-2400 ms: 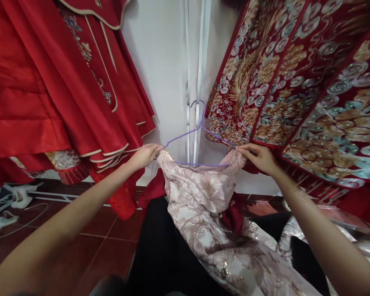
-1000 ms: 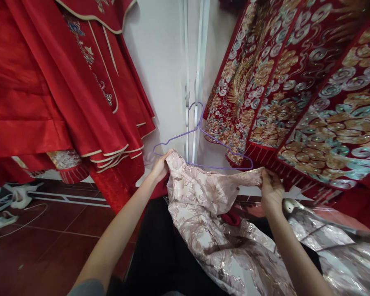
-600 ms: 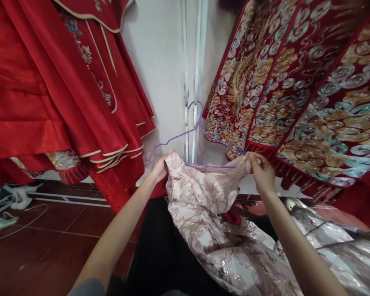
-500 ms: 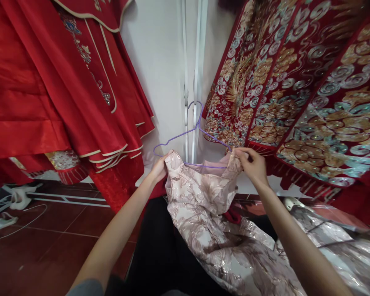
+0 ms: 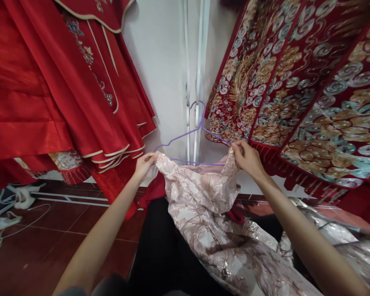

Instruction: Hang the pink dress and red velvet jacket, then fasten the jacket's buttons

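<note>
Pink dress on purple hanger, shoulder edges tight in left hand and right hand, red robes close beside.

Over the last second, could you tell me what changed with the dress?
The right hand lifted the dress by its right shoulder, up and inward to the hanger; the left hand drew the other shoulder leftward. Both hands kept their grip; the red gowns hang as before.

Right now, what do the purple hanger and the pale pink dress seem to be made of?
The hanger looks like thin wire with a smooth purple coating, probably plastic: slender, bent into shape. The dress seems a woven brocade, pale pink with metallic sheen: its floral pattern glints.
</note>
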Tool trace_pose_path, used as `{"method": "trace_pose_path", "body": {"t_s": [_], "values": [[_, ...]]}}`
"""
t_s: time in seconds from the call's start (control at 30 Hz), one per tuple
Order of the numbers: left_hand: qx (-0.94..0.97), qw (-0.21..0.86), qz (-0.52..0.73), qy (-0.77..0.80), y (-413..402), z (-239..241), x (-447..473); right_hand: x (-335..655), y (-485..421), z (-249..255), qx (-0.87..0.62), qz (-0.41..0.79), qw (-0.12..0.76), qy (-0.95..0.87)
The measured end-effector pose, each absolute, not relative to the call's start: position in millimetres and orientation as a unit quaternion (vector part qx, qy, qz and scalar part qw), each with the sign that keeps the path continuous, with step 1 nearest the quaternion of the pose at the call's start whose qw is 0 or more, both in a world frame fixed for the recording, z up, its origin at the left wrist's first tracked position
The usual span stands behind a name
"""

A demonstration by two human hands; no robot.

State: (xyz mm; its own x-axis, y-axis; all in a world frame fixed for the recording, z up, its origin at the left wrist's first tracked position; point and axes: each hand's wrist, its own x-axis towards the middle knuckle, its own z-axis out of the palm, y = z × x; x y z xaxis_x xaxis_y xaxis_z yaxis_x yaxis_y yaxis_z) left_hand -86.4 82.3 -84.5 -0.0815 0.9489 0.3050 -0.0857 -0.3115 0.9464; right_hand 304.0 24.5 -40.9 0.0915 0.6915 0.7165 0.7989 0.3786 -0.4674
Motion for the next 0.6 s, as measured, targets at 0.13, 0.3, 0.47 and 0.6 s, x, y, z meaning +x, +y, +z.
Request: {"method": "trace_pose_path", "body": {"t_s": [0.13,0.3,0.47,0.6], "values": [[0.567,0.326,0.596,0.466,87.6,-93.9,-117.6,307.9,27.0,-38.1,-0.555,-0.056,0.488,-0.672],[0.590,0.282,0.591,0.472,86.5,-99.9,-121.8,309.6,30.1,-40.1,-0.549,-0.053,0.494,-0.672],[0.606,0.282,0.596,0.445,78.9,-93.8,-111.3,310.0,31.3,-40.1,-0.549,-0.059,0.495,-0.671],[0.611,0.281,0.594,0.442,78.3,-88.6,-107.3,310.5,32.2,-40.5,-0.549,-0.054,0.498,-0.669]]}}
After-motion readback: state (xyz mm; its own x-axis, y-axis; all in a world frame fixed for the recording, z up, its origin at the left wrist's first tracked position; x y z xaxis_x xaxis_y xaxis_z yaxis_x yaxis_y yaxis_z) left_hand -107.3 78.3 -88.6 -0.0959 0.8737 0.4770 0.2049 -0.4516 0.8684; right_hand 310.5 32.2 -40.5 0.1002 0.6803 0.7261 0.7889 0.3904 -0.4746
